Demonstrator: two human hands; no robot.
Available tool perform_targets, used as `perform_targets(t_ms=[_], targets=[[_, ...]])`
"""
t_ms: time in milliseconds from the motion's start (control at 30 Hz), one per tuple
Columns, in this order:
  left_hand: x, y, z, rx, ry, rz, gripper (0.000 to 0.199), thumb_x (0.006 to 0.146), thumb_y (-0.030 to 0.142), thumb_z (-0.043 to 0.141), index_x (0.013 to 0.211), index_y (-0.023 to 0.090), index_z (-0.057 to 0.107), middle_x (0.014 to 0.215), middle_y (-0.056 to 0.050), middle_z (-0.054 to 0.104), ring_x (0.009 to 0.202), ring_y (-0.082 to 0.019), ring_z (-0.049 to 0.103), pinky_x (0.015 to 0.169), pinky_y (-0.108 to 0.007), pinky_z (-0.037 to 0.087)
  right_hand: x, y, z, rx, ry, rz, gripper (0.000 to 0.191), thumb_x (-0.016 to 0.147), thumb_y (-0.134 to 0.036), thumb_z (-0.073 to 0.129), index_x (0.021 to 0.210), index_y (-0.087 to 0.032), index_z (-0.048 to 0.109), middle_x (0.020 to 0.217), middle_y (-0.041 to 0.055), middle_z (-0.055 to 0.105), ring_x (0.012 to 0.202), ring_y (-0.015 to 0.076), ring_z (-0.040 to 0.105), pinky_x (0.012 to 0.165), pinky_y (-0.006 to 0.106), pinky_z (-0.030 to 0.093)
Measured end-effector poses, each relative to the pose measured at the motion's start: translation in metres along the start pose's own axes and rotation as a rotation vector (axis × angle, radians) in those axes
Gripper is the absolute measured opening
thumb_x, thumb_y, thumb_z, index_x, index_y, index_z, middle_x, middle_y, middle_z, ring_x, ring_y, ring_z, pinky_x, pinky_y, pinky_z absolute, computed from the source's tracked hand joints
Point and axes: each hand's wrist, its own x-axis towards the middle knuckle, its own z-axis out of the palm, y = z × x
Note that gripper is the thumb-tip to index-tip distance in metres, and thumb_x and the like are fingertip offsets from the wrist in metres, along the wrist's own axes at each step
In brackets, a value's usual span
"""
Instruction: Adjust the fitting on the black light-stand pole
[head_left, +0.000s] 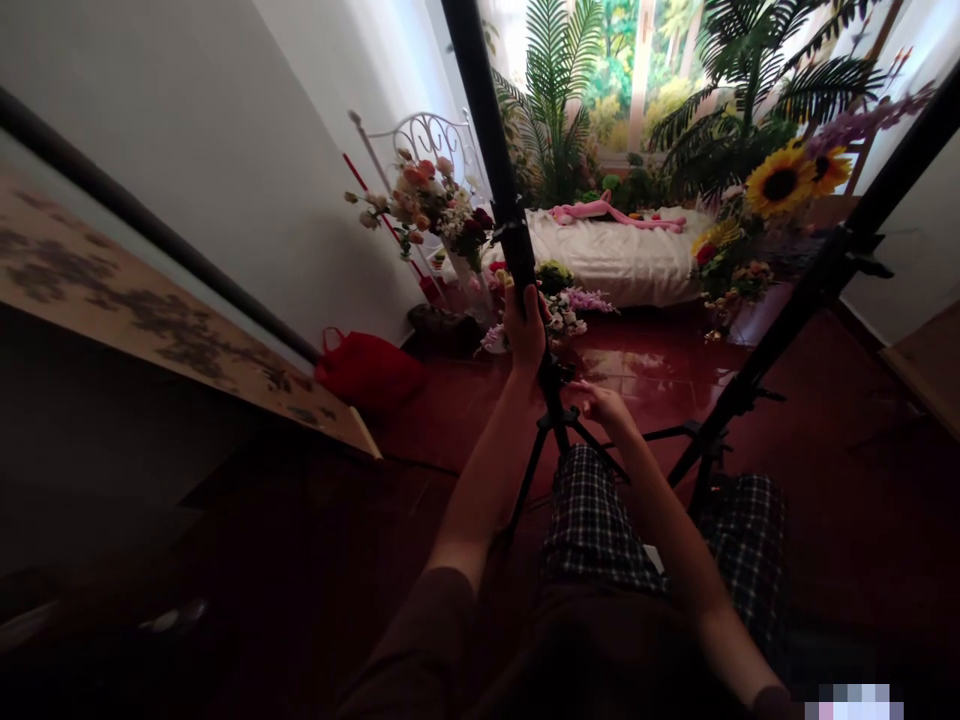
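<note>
A black stand pole (pixel 487 110) rises from a tripod base (pixel 559 425) in front of me, leaning slightly to the left in view. My left hand (pixel 525 325) is wrapped round the pole below its upper collar, the thumb lying along it. Lower down, my right hand (pixel 602 403) is at the right side of the pole, fingers reaching toward a dark knob (pixel 556 374) on the lower collar. Its fingers are partly apart, and nothing shows between them. Whether the fingertips touch the knob is too dark to tell.
A second black stand (pixel 795 290) slants across the right. Flower bouquets (pixel 431 200), a bed with a white cover (pixel 622 255) and palm plants (pixel 559 90) are ahead. At left are a red bag (pixel 367 370) and a painted panel (pixel 150 310). The floor is dark red.
</note>
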Motion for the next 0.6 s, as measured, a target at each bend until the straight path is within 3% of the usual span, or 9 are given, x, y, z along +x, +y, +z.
perform_targets(t_ms=[133, 367, 467, 533, 600], targets=[[-0.009, -0.003, -0.001, 0.039, 0.024, 0.006, 0.036, 0.094, 0.055, 0.050, 0.088, 0.020, 0.055, 0.062, 0.005, 0.051, 0.050, -0.006, 0.047, 0.053, -0.021, 0.039, -0.034, 0.011, -0.034, 0.117, 0.039, -0.072, 0.032, 0.078, -0.044, 0.060, 0.095, -0.020, 0.075, 0.052, -0.0042, 0.054, 0.047, 0.0090, 0.045, 0.048, 0.021, 0.037], [-0.026, -0.012, -0.004, 0.202, 0.067, -0.015, 0.027, 0.097, 0.045, 0.048, 0.100, 0.019, 0.056, 0.076, -0.001, 0.060, 0.063, -0.010, 0.058, 0.068, -0.024, 0.048, -0.079, -0.014, -0.125, 0.206, 0.469, -0.211, 0.031, 0.072, -0.044, 0.068, 0.090, -0.019, 0.074, 0.056, -0.0024, 0.058, 0.049, 0.0096, 0.053, 0.052, 0.022, 0.043], [-0.038, -0.015, -0.002, 0.326, 0.113, -0.039, 0.035, 0.097, 0.044, 0.046, 0.120, 0.018, 0.053, 0.105, -0.010, 0.066, 0.098, -0.017, 0.066, 0.094, -0.030, 0.049, -0.100, -0.023, -0.156, 0.231, 0.667, -0.272, 0.028, 0.073, -0.043, 0.067, 0.087, -0.019, 0.073, 0.060, -0.0003, 0.062, 0.052, 0.0108, 0.057, 0.052, 0.023, 0.045], [-0.053, -0.014, 0.000, 0.412, 0.137, -0.049, 0.046, 0.095, 0.042, 0.048, 0.134, 0.016, 0.046, 0.132, -0.015, 0.058, 0.129, -0.021, 0.054, 0.113, -0.034, 0.038, -0.112, -0.025, -0.172, 0.237, 0.801, -0.320, 0.027, 0.074, -0.042, 0.066, 0.085, -0.019, 0.072, 0.064, 0.0008, 0.065, 0.054, 0.0107, 0.059, 0.052, 0.022, 0.046], [-0.073, -0.013, 0.001, 0.478, 0.154, -0.052, 0.058, 0.093, 0.040, 0.051, 0.143, 0.014, 0.037, 0.151, -0.017, 0.042, 0.146, -0.024, 0.036, 0.123, -0.037, 0.025, -0.122, -0.025, -0.183, 0.250, 0.885, -0.364, 0.026, 0.073, -0.042, 0.066, 0.084, -0.019, 0.071, 0.066, 0.0007, 0.067, 0.056, 0.0102, 0.061, 0.053, 0.021, 0.047]])
